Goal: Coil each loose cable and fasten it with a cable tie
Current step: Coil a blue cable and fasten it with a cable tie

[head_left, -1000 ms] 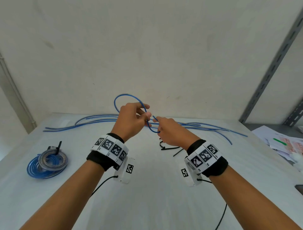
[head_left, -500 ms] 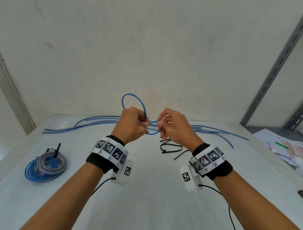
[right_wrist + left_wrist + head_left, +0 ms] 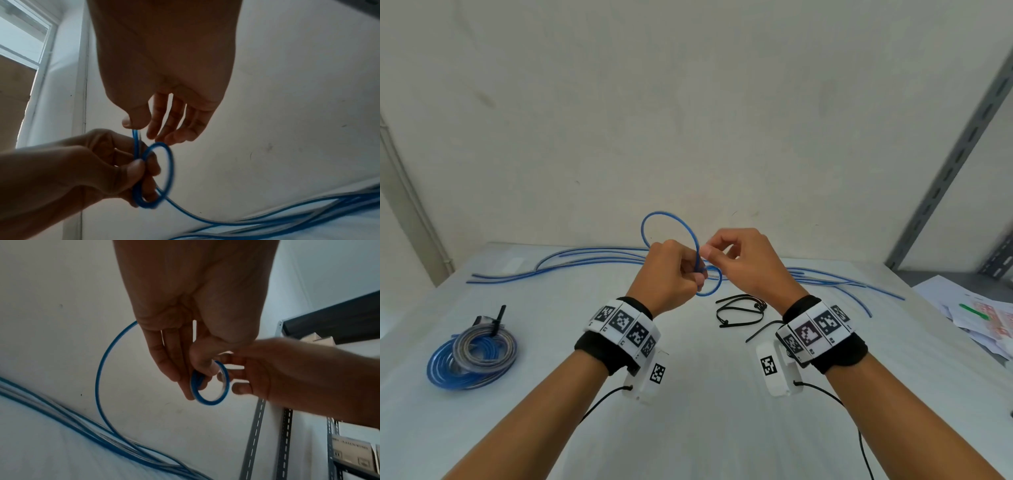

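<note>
Hands meet above the table (image 3: 688,428), and I can see both working one blue cable (image 3: 664,219). My left hand (image 3: 671,274) has its fingers curled round a small coil of that cable, thumb pressing the turns against the fingers; the left wrist view shows the little ring (image 3: 209,386) hanging below the fingertips. My right hand (image 3: 746,263) pinches the cable between thumb and forefinger just beside the left hand, its other fingers loosely extended (the right wrist view shows the strand (image 3: 135,141) running down from that pinch into the coil). A bigger loop arcs up over the left hand, and the cable's remaining length trails down to the loose blue cables (image 3: 585,260) lying stretched along the far edge of the table by the wall. Black cable ties (image 3: 739,311) lie on the table below the right hand, apart from it. At the left side of the table rests a finished bundle of coiled cables (image 3: 472,356), fastened with a black tie. Papers (image 3: 976,315) sit at the right edge.
</note>
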